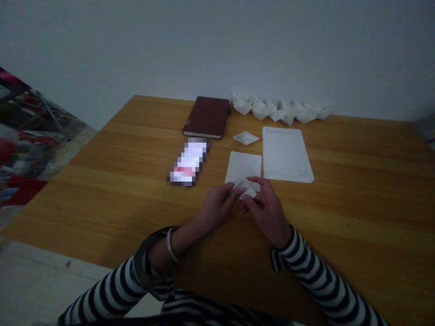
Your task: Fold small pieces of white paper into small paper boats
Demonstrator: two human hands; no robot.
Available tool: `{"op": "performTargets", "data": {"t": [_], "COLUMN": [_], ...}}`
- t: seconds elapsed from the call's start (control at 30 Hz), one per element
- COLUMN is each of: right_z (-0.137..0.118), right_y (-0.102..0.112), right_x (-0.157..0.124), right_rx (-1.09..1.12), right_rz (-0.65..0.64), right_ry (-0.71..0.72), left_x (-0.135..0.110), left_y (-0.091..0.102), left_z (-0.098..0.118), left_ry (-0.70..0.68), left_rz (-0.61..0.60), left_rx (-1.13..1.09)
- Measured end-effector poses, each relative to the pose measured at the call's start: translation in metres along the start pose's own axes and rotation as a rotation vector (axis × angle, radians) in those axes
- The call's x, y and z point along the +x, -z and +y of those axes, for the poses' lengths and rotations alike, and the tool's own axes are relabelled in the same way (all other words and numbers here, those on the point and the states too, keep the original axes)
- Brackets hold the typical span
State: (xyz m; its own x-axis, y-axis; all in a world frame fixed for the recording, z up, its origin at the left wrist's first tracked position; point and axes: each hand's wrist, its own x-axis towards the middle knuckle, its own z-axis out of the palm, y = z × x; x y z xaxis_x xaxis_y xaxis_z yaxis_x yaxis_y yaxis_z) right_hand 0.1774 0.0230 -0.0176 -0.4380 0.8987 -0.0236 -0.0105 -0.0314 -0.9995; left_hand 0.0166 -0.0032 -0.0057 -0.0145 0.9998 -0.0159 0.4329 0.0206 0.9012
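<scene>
Between both hands is a small piece of folded white paper [249, 191], held just above the table. My left hand [219, 203] pinches its left side between thumb and fingers. On the other side my right hand [267, 206] grips it, thumb below and index finger curled over the top. The fingers hide part of the folds. Right behind the hands lies a lined paper sheet [243, 165]. Beyond that sheet sits a small diamond-shaped folded paper [246, 138].
A stack of lined paper [287, 154] lies to the right. Several folded paper boats [272, 110] stand in a row along the wall. At left are a brown notebook [208, 117] and a phone [189, 161] with a lit screen. The wooden table [136, 149] meets the wall.
</scene>
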Motion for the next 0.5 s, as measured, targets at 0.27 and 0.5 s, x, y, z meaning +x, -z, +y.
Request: {"op": "performTargets", "data": {"t": [0.27, 0.5], "right_z": [-0.005, -0.013], "right_y": [0.005, 0.006], "right_x": [0.006, 0.001], "right_rx": [0.016, -0.034], "right_rz": [0.198, 0.293], "right_ry": [0.103, 0.264], "left_x": [0.003, 0.0], "left_y": [-0.004, 0.003], "left_z": [-0.004, 0.004], "left_ry": [0.097, -0.041], "left_rz": [-0.049, 0.17], "left_rx": [-0.386, -0.448]}}
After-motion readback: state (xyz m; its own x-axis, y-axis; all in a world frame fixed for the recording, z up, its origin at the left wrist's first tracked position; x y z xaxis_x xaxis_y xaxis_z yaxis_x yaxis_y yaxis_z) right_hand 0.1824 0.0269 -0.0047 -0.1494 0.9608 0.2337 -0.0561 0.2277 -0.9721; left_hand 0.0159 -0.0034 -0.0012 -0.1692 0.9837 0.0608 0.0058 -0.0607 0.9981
